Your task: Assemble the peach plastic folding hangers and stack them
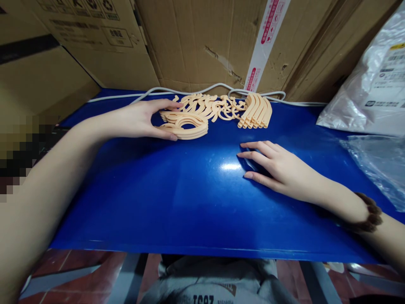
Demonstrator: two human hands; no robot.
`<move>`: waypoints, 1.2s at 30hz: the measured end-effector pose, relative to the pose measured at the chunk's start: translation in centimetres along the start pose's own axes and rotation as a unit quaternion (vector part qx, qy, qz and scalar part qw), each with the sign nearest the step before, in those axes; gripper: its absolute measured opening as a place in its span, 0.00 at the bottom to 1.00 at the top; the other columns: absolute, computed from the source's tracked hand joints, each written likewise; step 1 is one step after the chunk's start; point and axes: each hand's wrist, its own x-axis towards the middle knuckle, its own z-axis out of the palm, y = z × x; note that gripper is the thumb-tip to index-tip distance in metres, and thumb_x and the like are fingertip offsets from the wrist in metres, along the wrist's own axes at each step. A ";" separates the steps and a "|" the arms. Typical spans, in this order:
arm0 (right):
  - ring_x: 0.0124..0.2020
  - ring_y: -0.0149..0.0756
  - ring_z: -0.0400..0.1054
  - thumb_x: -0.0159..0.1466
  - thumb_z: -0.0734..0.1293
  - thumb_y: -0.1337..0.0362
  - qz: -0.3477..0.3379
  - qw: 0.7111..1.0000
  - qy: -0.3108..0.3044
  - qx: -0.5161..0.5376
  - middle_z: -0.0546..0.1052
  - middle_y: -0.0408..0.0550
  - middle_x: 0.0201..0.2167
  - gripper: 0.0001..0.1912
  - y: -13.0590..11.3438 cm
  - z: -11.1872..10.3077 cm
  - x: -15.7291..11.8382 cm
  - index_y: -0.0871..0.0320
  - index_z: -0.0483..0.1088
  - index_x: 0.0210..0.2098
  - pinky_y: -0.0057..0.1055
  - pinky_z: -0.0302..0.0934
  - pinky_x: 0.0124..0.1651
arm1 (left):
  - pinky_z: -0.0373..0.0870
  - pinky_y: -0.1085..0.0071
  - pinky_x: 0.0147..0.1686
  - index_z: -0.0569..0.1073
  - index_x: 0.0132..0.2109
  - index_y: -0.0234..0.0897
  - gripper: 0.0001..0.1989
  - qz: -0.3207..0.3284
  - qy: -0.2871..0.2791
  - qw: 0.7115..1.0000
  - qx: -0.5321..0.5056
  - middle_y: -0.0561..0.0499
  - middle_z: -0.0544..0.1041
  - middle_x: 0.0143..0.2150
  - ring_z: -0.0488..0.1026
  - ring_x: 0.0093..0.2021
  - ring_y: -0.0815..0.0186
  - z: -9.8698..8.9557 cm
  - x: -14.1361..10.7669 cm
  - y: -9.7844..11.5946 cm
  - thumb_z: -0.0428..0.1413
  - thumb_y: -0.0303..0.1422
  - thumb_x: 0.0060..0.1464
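Note:
My left hand (144,120) spans the left end of a stack of flat beige plastic parts with oval openings (193,134), thumb on the near side and fingers on the far side. Just behind that stack lies a loose pile of curved, hook-shaped beige plastic pieces (205,105). To their right, several curved, tube-like beige plastic arms (257,110) are lined up side by side. My right hand (272,166) is over the blue tabletop in front of these arms, fingers apart and holding nothing.
A blue table (177,202) carries the parts. Cardboard boxes (196,46) stand along its back, with a white cable (218,85) running before them. At the right are a white plastic package (357,97) and a clear plastic bag (382,164).

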 end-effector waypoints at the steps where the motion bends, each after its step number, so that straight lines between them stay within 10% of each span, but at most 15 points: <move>1: 0.60 0.48 0.63 0.70 0.59 0.52 0.001 1.000 -0.001 -0.001 0.65 0.58 0.62 0.24 0.0 0.0 0.0 0.57 0.64 0.60 0.47 0.60 0.59 | 0.49 0.60 0.69 0.59 0.68 0.44 0.46 0.001 -0.001 1.000 0.001 0.51 0.60 0.70 0.60 0.67 0.54 0.0 0.0 0.0 0.61 0.56 0.46; 36: 0.60 0.47 0.62 0.70 0.58 0.52 -0.002 1.000 0.003 -0.007 0.65 0.57 0.62 0.24 0.0 0.0 -0.1 0.58 0.64 0.60 0.46 0.60 0.59 | 0.59 0.40 0.60 0.55 0.69 0.35 0.51 0.102 0.050 0.992 0.057 0.39 0.62 0.68 0.63 0.64 0.46 0.3 -0.1 -0.1 0.59 0.61 0.48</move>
